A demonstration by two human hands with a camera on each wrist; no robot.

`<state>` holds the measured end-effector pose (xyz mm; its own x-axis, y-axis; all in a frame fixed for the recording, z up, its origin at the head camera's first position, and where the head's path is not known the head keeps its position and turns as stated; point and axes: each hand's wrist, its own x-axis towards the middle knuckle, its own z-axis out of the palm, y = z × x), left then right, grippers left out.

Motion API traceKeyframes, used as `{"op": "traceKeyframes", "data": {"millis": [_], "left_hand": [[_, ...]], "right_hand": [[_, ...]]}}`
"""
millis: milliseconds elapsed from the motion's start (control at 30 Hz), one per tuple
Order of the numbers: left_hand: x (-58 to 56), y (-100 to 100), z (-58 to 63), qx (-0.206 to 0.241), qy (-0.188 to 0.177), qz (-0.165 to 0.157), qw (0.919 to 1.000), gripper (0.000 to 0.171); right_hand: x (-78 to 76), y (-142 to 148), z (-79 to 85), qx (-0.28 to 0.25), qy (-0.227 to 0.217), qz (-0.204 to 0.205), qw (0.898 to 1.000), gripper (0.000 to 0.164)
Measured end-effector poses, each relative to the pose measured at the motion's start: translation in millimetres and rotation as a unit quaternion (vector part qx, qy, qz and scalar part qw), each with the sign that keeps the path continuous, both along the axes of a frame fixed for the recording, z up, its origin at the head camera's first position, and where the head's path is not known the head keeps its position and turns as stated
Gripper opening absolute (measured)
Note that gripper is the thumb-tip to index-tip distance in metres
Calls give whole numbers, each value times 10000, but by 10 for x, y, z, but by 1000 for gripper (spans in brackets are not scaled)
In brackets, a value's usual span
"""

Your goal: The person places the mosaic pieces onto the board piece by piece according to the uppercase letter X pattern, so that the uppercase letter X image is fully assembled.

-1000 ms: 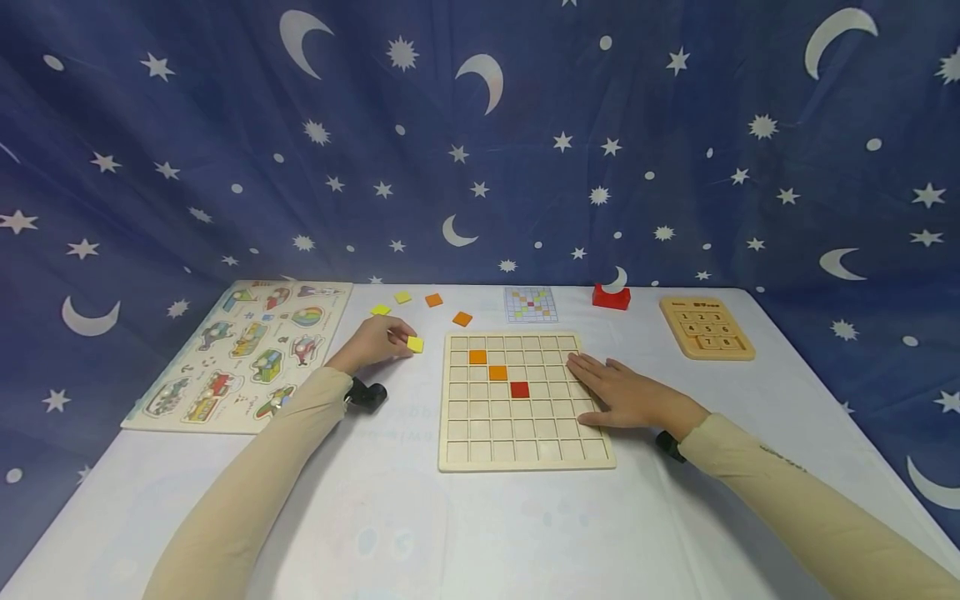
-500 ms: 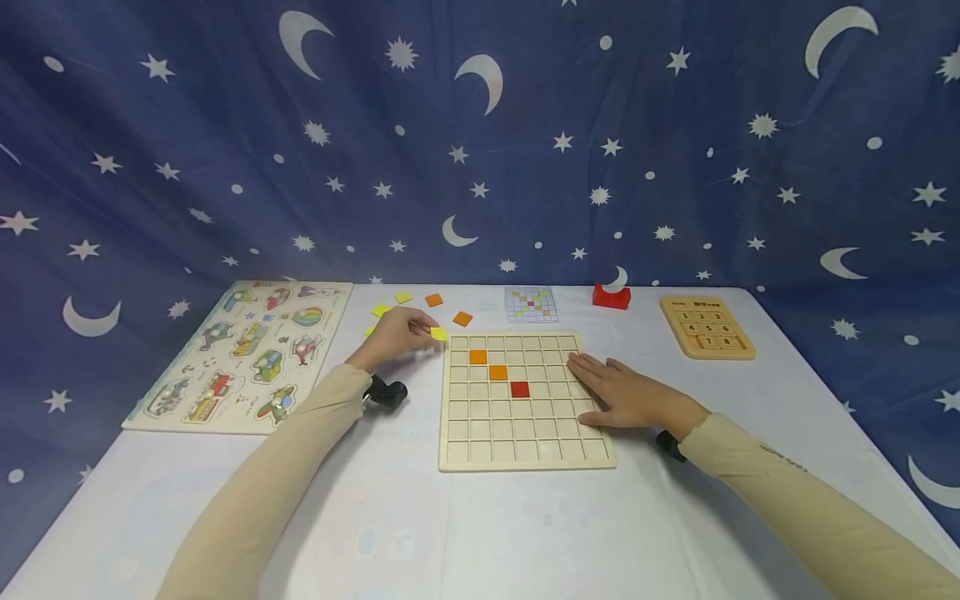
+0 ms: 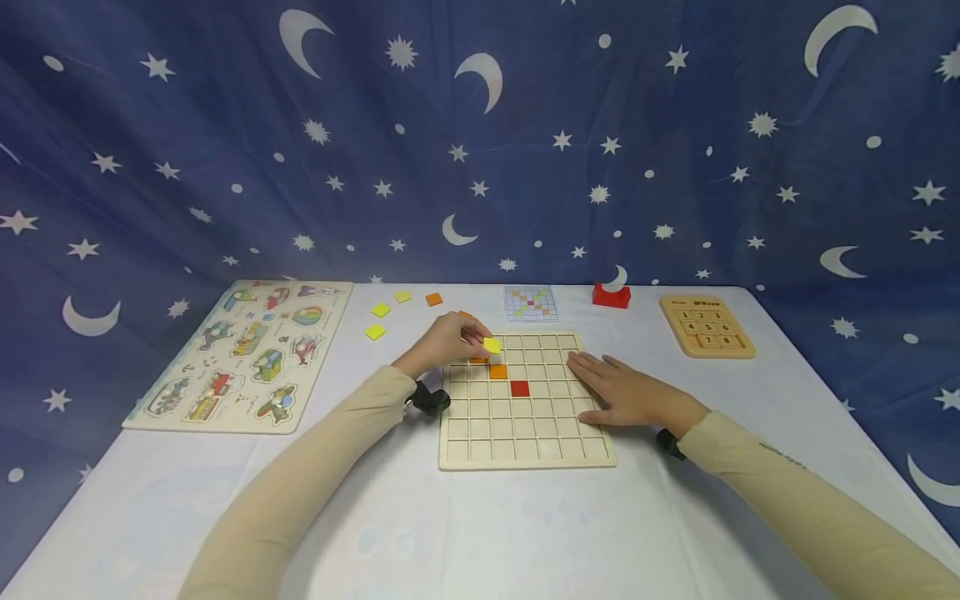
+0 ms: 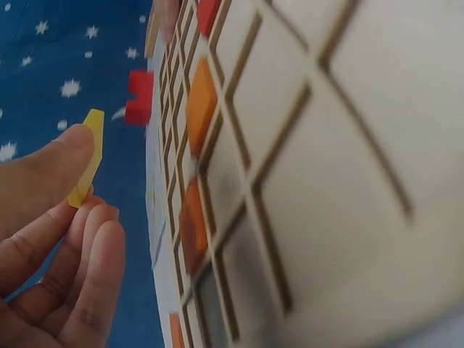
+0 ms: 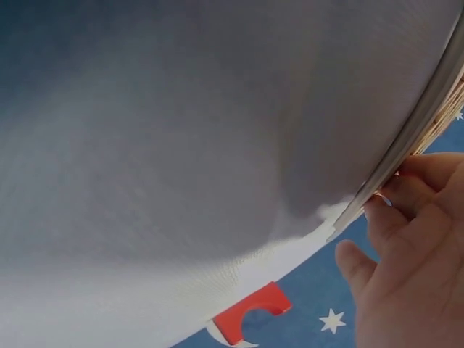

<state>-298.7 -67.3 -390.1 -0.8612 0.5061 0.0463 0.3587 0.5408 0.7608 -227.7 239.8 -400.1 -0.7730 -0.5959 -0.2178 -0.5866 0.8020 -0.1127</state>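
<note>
My left hand (image 3: 448, 342) pinches a yellow square tile (image 3: 491, 345) between thumb and fingers, above the upper left part of a pale wooden grid board (image 3: 525, 451). In the left wrist view the tile (image 4: 94, 152) is tilted and apart from the board. Two orange tiles lie in the grid; one orange tile (image 3: 498, 372) shows well, the other is partly hidden by my left hand. A red tile (image 3: 520, 388) follows on the same diagonal. My right hand (image 3: 630, 397) rests with extended fingers on the board's right edge.
Loose yellow tiles (image 3: 375, 332) and orange tiles (image 3: 433, 299) lie behind and left of the board. A pattern card (image 3: 531, 305), red block (image 3: 611, 297) and number puzzle (image 3: 707, 327) stand along the back. A picture puzzle board (image 3: 247, 358) lies left.
My left hand has carried the yellow tile rightward from the table left of the board to above its grid. My right hand has stayed in place.
</note>
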Motion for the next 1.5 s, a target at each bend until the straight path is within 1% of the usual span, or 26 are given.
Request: {"op": "traceKeyframes", "data": {"millis": [67, 200, 333, 467, 667, 1067, 1367, 1500], "left_hand": [[19, 46, -6, -4, 6, -125, 9999, 27], [48, 109, -15, 30, 9, -270, 9996, 28], [68, 153, -25, 135, -80, -294, 9994, 26], [78, 192, -56, 233, -209, -293, 9991, 25], [82, 270, -95, 151, -160, -374, 9991, 25], [104, 530, -118, -183, -333, -87, 9992, 25], [130, 662, -109, -317, -349, 27, 9989, 23], [141, 707, -99, -454, -294, 87, 9985, 23]], "right_hand": [[-5, -4, 9, -4, 21, 32, 10000, 90], [-27, -7, 27, -10, 5, 25, 10000, 93], [-68, -5, 30, 15, -40, -63, 10000, 96], [-105, -3, 30, 54, -1, -128, 9999, 94], [-115, -2, 24, 37, -23, -148, 9999, 92], [-132, 0, -23, 0, -107, -218, 9997, 90], [-118, -7, -9, -77, -144, -242, 9996, 90], [-118, -6, -9, -73, -133, -249, 9996, 90]]}}
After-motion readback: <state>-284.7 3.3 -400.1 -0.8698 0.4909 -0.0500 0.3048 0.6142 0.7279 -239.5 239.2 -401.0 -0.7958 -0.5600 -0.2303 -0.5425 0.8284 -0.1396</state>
